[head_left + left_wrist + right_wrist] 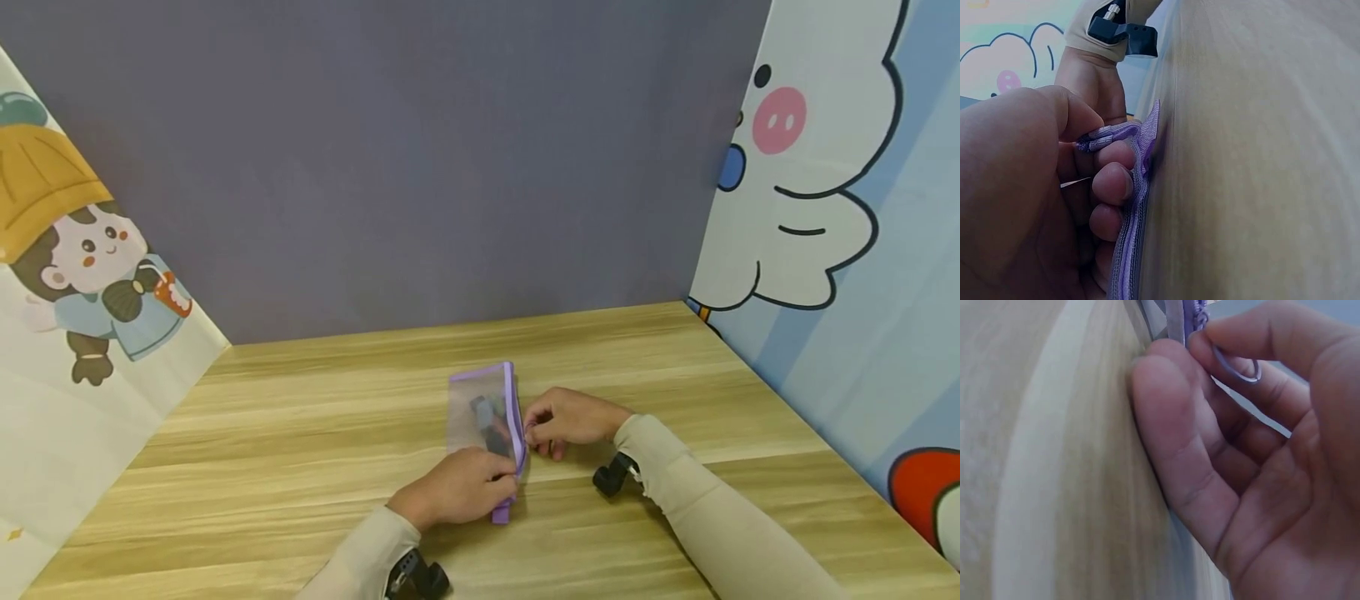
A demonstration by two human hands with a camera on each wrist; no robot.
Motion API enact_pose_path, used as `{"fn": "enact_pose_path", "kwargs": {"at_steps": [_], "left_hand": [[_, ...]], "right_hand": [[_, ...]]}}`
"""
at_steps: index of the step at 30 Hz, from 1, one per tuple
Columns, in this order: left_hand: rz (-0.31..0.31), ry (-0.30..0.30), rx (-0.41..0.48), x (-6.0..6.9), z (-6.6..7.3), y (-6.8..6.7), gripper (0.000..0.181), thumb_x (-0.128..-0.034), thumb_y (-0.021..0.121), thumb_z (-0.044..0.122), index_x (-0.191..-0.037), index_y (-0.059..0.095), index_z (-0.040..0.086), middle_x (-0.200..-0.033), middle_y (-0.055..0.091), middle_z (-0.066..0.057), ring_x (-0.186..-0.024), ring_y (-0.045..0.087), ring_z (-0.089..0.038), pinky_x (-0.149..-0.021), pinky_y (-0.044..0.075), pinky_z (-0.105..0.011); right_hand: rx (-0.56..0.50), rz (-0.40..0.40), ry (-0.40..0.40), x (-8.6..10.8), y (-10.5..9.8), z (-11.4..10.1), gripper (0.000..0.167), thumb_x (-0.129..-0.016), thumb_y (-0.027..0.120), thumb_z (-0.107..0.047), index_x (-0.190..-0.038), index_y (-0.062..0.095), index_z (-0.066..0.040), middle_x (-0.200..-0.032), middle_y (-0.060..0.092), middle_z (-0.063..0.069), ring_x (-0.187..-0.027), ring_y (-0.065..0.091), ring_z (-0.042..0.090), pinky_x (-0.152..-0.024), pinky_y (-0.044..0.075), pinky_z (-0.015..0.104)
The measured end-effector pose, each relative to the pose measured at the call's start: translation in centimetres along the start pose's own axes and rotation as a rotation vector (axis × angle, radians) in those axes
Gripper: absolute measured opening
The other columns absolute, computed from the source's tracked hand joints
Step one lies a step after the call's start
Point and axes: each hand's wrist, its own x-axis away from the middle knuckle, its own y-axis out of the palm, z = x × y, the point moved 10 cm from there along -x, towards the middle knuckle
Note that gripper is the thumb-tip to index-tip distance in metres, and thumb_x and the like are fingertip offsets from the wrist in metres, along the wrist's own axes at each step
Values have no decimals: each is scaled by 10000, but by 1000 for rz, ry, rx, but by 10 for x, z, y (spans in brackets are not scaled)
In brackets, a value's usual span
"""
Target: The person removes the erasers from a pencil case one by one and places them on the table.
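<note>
A see-through zipper pouch with purple edging lies on the table, its zipped side facing right. Dark and grey items show through it, too blurred to name. My left hand pinches the pouch's near corner, thumb against curled fingers, as the left wrist view shows beside the zipper. At the zipper's right side my right hand pinches the zipper pull between thumb and index finger. A thin loop on the pull sticks out from those fingers. The slider itself is mostly hidden by the fingertips.
The wood-grain table meets a grey wall panel at the back. Cartoon-printed panels stand at the left and right. A black wrist camera sits under the right wrist, another by the left.
</note>
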Motion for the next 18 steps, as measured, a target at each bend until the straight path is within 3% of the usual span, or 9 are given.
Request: {"fn": "enact_pose_path", "kwargs": {"at_steps": [18], "left_hand": [[5, 3, -10, 0, 1, -1, 330, -950, 533, 177, -638, 437, 225, -536, 379, 177, -472, 351, 0, -461, 297, -178]], "right_hand": [[-13, 25, 13, 0, -2, 3, 127, -948, 640, -120, -863, 709, -57, -778, 689, 119, -715, 672, 252, -629, 590, 413]]}}
